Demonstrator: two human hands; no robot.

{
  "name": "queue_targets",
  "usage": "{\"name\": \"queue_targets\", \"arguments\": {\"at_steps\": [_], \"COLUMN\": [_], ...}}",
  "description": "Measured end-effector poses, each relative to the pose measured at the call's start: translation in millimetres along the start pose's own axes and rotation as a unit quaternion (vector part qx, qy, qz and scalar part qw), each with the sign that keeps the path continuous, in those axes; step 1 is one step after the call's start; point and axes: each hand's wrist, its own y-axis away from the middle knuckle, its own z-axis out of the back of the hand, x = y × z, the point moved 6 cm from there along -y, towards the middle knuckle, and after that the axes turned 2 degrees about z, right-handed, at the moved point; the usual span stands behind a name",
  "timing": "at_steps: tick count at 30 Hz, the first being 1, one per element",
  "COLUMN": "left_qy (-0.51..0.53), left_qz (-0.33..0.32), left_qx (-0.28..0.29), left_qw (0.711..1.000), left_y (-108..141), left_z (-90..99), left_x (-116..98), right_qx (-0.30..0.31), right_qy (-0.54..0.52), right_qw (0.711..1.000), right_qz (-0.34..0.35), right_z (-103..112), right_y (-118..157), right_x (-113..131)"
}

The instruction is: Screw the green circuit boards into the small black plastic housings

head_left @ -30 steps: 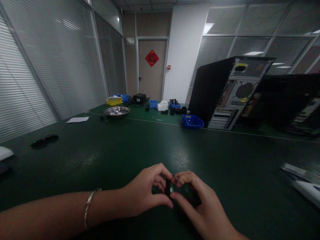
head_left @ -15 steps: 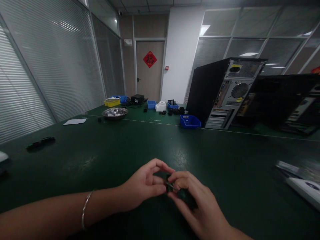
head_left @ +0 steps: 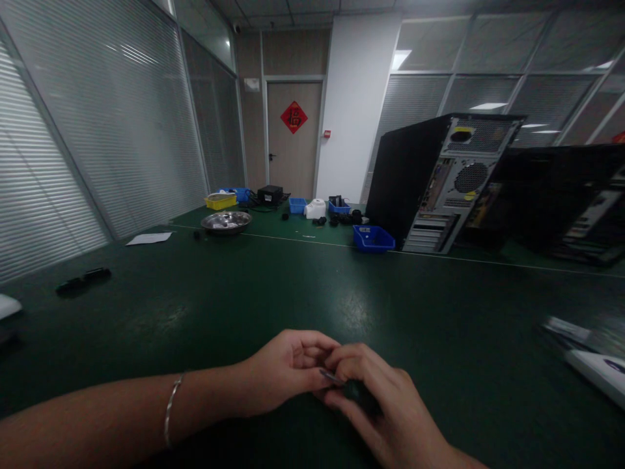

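Above the green tabletop, my two hands meet at the bottom middle. My right hand [head_left: 390, 397] is closed around the dark handle of a small screwdriver [head_left: 360, 393], whose thin metal shaft points left toward the other thumb. My left hand [head_left: 286, 371], with a silver bangle on its wrist, has its fingers curled and its thumb pressed in by the tip of the shaft. Whatever lies between those left fingers is hidden by the hands.
A blue bin [head_left: 374, 240] stands in front of a black computer tower [head_left: 415, 176]. Further left are a steel bowl [head_left: 226, 223], a yellow tray [head_left: 221, 200] and a sheet of paper [head_left: 149, 239]. A white device [head_left: 598, 371] lies at the right edge.
Both hands have come slightly lower and closer together. The left fingers have curled in, and a small dark piece between the hands is now out of sight. More of the screwdriver handle shows.
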Motion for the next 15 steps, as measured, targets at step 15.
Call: {"name": "queue_targets", "arguments": {"at_steps": [15], "left_qy": [-0.04], "left_qz": [-0.178], "left_qx": [-0.409], "left_qw": [0.894], "left_y": [9], "left_z": [144.4], "left_x": [-62], "right_qx": [-0.049], "right_qy": [-0.015], "right_qw": [0.996], "right_qz": [-0.07], "right_z": [12], "right_y": [3], "right_x": [-14]}}
